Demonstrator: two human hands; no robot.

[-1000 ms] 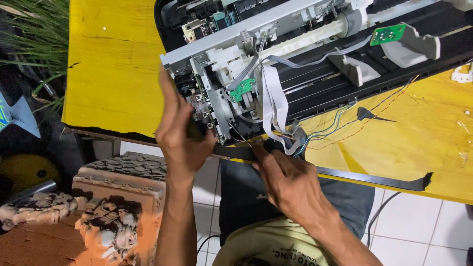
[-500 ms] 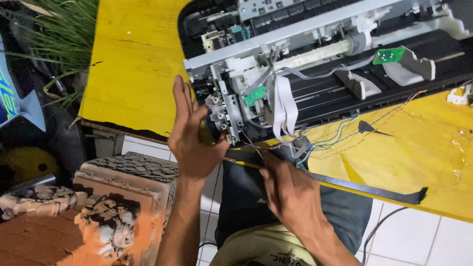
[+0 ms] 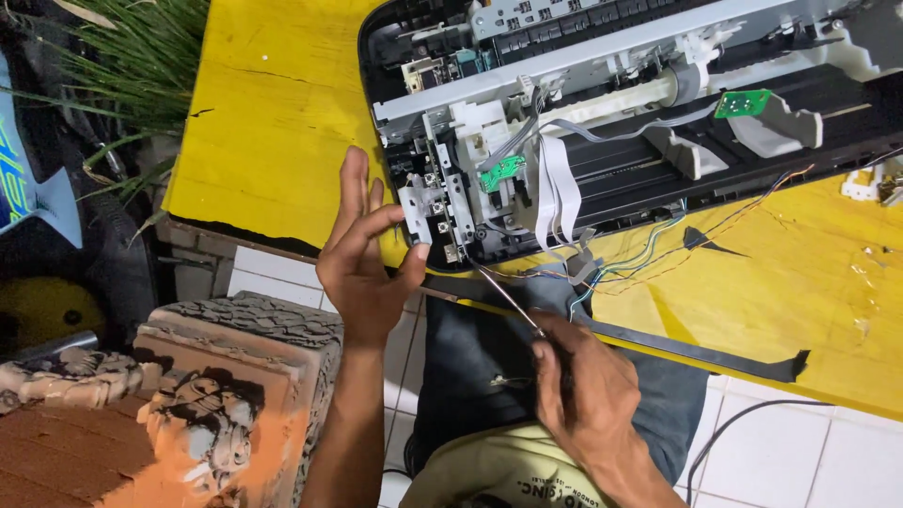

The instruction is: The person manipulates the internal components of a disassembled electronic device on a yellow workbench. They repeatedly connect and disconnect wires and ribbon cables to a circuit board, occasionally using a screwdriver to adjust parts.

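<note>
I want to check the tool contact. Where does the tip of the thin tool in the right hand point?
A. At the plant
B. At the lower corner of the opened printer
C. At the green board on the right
B: the right hand holds a thin screwdriver whose tip meets the lower corner of the opened printer.

light: even, bright, soft | shadows: faint | focus: sharp, slight motion blur | glare: none
</note>
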